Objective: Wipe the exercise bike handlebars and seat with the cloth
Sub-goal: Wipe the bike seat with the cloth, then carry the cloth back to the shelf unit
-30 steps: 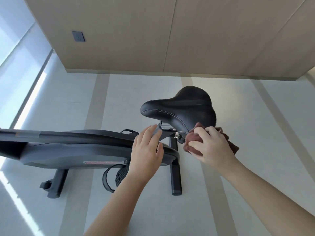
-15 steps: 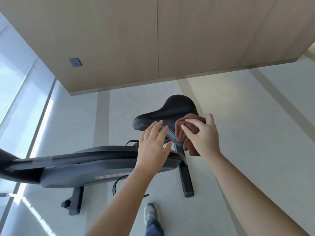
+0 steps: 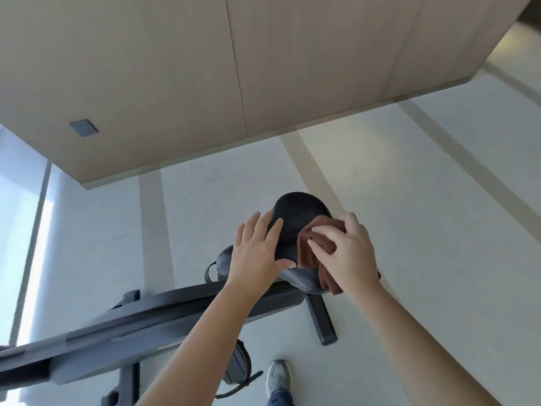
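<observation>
The black padded seat (image 3: 298, 218) of the exercise bike sits in the middle of the view. My left hand (image 3: 257, 253) lies flat on the seat's left side, fingers spread, holding nothing. My right hand (image 3: 348, 256) presses a reddish-brown cloth (image 3: 310, 253) onto the seat's right side, and part of the cloth hangs over the seat's near edge. The bike's dark frame (image 3: 146, 323) runs from under the seat toward the lower left. The handlebars are out of view.
A pedal with a strap (image 3: 237, 366) hangs below the frame. The bike's rear foot bar (image 3: 322, 320) rests on the pale floor. My grey shoe (image 3: 278, 376) stands near it. A wood-panelled wall (image 3: 205, 68) with a socket (image 3: 84, 128) rises behind; a window is at left.
My view rose above the seat. My right hand moved the cloth from under the seat's right edge onto its top. My left hand shifted from below the nose onto the seat's left side.
</observation>
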Motion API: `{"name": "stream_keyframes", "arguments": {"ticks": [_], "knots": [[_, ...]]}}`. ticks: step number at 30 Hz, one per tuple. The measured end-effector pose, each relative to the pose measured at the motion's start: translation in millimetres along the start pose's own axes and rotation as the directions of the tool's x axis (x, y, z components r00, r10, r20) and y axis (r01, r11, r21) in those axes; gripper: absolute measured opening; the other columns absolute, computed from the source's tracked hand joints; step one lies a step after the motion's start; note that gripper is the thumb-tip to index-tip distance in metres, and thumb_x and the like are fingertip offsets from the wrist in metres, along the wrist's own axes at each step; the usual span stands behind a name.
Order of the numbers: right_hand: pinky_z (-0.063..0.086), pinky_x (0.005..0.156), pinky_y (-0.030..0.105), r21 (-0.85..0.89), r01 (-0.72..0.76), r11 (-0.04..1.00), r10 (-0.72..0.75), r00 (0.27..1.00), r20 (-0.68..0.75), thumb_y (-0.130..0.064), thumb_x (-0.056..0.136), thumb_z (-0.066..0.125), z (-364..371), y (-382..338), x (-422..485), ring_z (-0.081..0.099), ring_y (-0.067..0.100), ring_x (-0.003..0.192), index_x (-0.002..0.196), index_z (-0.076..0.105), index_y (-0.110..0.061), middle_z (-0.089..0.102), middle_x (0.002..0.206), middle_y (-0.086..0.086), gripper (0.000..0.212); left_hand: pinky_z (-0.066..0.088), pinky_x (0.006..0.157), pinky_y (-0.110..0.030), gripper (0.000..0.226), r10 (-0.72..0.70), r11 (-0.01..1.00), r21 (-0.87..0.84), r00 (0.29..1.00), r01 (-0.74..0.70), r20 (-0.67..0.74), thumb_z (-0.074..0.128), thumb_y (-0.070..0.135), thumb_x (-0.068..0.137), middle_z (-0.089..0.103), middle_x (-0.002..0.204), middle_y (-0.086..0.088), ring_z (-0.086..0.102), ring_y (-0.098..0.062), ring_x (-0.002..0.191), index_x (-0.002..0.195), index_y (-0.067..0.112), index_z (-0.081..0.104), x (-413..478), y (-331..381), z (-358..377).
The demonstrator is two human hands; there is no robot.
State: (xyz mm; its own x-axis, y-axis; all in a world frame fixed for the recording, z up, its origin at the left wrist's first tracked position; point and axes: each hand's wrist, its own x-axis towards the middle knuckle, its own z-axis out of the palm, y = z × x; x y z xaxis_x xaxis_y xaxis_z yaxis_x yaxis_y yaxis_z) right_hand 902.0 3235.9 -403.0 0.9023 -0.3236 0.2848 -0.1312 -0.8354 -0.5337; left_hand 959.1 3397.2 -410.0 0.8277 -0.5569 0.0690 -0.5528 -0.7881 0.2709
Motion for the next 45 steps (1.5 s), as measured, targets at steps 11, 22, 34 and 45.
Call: {"name": "stream_keyframes", "arguments": {"ticks": [11,22,34,45], "knots": [[0.048,0.071,0.035,-0.021,-0.165,0.986,0.165,0.986,0.007,-0.033,0.078,0.069,12,-6,40,0.055,0.030,0.084,0.099,0.069,-0.020,0.052,0.101,0.009,0.025,0.014,0.110,-0.043,0.073,0.057,0.998,-0.035,0.997,-0.055,0.048,0.059,0.051,0.080,0.029,0.148,-0.012,0.020,-0.030,0.136,0.137,0.011,0.037,8,2,-3],[0.048,0.081,0.026,0.124,-0.254,0.959,0.256,0.967,-0.002,-0.027,0.078,0.071,-43,17,-19,0.057,0.018,0.092,0.102,0.068,-0.021,0.051,0.100,-0.001,0.025,0.034,0.101,-0.051,0.060,0.188,0.982,0.005,0.982,-0.188,0.003,0.069,0.038,0.077,0.049,0.133,-0.018,0.042,-0.037,0.125,0.124,0.005,0.053,15,43,-15],[0.051,0.068,0.037,-0.056,-0.452,0.890,0.392,0.824,-0.410,-0.026,0.074,0.074,-196,90,-59,0.055,0.028,0.088,0.099,0.070,-0.022,0.055,0.102,0.006,0.026,0.043,0.090,-0.055,0.046,0.558,0.815,-0.080,0.814,-0.574,-0.163,0.070,0.028,0.078,0.060,0.119,-0.020,0.054,-0.039,0.111,0.114,0.002,0.060,60,236,-15],[0.048,0.073,0.037,0.014,-0.659,0.752,0.515,0.573,-0.637,-0.026,0.074,0.073,-359,247,-117,0.054,0.030,0.090,0.099,0.070,-0.022,0.054,0.105,0.007,0.025,0.043,0.089,-0.057,0.038,0.739,0.607,-0.162,0.628,-0.778,-0.246,0.071,0.024,0.077,0.063,0.114,-0.019,0.056,-0.038,0.110,0.107,0.001,0.064,82,482,26]]}}
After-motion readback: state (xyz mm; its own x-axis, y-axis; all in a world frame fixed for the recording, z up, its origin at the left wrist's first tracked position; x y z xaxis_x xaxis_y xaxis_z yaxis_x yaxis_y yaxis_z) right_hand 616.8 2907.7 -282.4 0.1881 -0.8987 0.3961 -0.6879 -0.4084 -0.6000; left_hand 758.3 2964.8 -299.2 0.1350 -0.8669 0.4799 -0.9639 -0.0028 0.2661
